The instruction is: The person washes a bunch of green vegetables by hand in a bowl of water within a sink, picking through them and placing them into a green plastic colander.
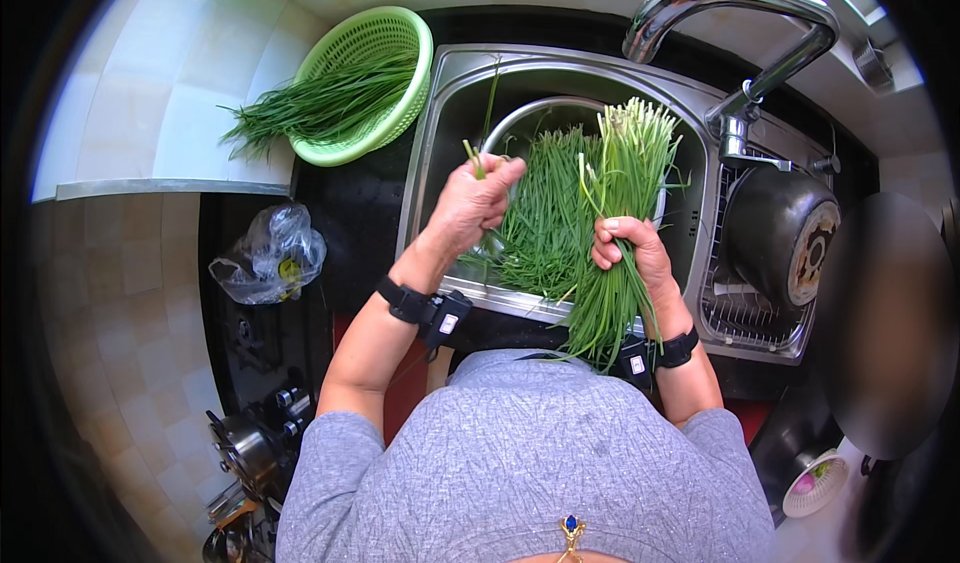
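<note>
A thick bunch of Chinese chives (637, 158) stands upright in my right hand (637, 251), its pale cut ends pointing away from me and its green leaves hanging over the sink's front rim. My left hand (476, 199) pinches a few chive stalks (474, 159) above the left side of the sink. Beneath both hands, more chives (551, 218) lie in a round metal basin (525, 112) inside the stainless-steel sink (450, 75). Whether water stands in the basin, I cannot tell.
A green plastic colander (416, 94) with chives (337, 97) sits at the back left. Nearer lies a clear plastic bag (274, 255). A chrome faucet (780, 60) arches over the sink's back right. To the right, a dark pot (765, 233) rests upside down on a wire rack (750, 334).
</note>
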Demonstrator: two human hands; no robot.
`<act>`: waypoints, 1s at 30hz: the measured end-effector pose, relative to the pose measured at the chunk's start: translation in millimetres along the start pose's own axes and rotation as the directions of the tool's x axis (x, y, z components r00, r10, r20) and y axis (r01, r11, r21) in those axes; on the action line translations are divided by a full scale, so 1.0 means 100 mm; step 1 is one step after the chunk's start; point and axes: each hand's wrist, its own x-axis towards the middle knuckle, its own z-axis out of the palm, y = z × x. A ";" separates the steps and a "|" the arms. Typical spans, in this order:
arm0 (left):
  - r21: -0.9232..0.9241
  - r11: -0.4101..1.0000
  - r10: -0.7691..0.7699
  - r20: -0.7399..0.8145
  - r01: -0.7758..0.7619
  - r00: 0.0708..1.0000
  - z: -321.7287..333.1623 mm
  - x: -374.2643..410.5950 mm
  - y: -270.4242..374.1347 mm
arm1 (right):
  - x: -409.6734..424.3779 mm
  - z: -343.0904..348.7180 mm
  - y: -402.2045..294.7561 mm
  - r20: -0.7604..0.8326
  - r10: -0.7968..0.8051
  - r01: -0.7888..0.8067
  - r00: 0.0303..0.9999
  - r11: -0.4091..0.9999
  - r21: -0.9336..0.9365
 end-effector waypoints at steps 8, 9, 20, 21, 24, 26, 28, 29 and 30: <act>0.039 0.983 -0.185 0.250 0.181 0.950 0.33 -0.01 -0.05 | -0.02 0.18 0.05 -0.032 0.030 -0.033 0.999 0.995 -0.096; 0.059 0.982 -0.187 0.240 0.178 0.952 0.33 0.00 -0.05 | -0.02 0.18 0.05 -0.038 0.035 -0.038 0.999 0.996 -0.085; 0.320 0.943 -0.138 0.130 0.090 0.982 0.00 -0.10 0.11 | 0.01 -0.06 0.03 -0.062 -0.031 0.027 0.998 0.998 -0.063; 0.280 0.957 -0.106 0.089 0.078 0.990 -0.05 -0.09 0.13 | 0.01 -0.09 0.01 -0.038 -0.037 0.034 0.999 0.997 -0.068; 0.172 0.984 -0.047 0.015 0.044 0.999 -0.27 -0.04 0.19 | -0.01 -0.10 -0.03 -0.060 -0.039 0.037 0.997 0.998 -0.043; 0.147 0.989 -0.003 -0.010 0.004 1.000 -0.34 -0.03 0.21 | -0.01 -0.13 -0.04 -0.045 -0.050 0.048 0.998 0.998 -0.047; 0.162 0.987 0.018 -0.009 -0.016 1.000 -0.26 -0.06 0.25 | 0.00 -0.13 -0.02 -0.048 -0.050 0.048 0.998 0.998 -0.042; 0.170 0.985 0.028 -0.009 -0.026 1.000 -0.21 -0.07 0.26 | 0.00 -0.13 -0.02 -0.049 -0.049 0.047 0.998 0.998 -0.039; 0.171 0.984 0.039 0.027 -0.043 0.999 -0.16 -0.06 0.23 | 0.00 -0.11 -0.01 -0.050 -0.039 0.036 0.998 0.998 -0.049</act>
